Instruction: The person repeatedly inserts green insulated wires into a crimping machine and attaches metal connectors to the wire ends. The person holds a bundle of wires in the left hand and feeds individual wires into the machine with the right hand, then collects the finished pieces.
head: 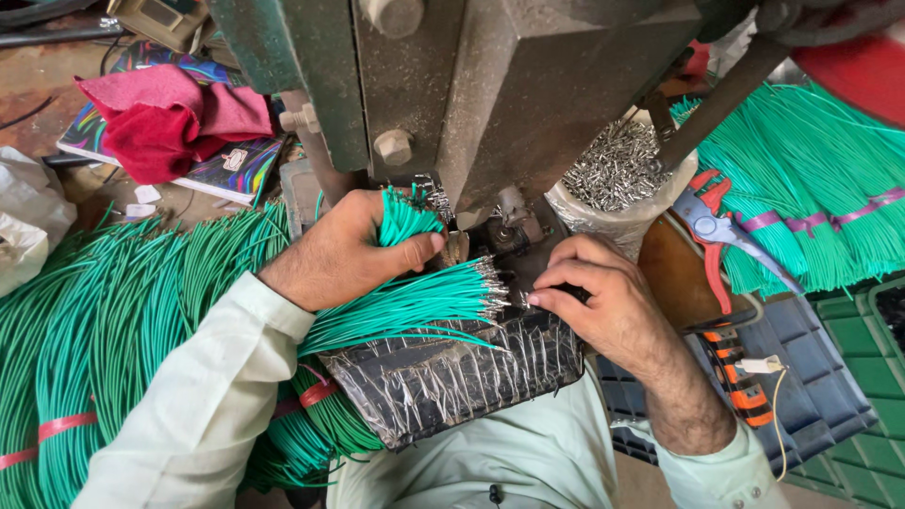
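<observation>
Two hands at press, left hand (pixel 344 250) gripping green wires (pixel 415 302), right hand (pixel 603 292) pinching one.

Smooth, matt green plastic-sheathed wires (pixel 415 303) with bright bare metal tips, gripped in the left hand (pixel 344 250). Dull, grimy grey-green cast metal on the press body (pixel 528 85). Glossy, crinkled clear tape over the black tray (pixel 452 377). Shiny silver metal terminals (pixel 617 168) in a clear plastic bag. Soft red cloth (pixel 165 118), slightly fuzzy. Red plastic-handled steel cutters (pixel 716 226), smooth.
</observation>
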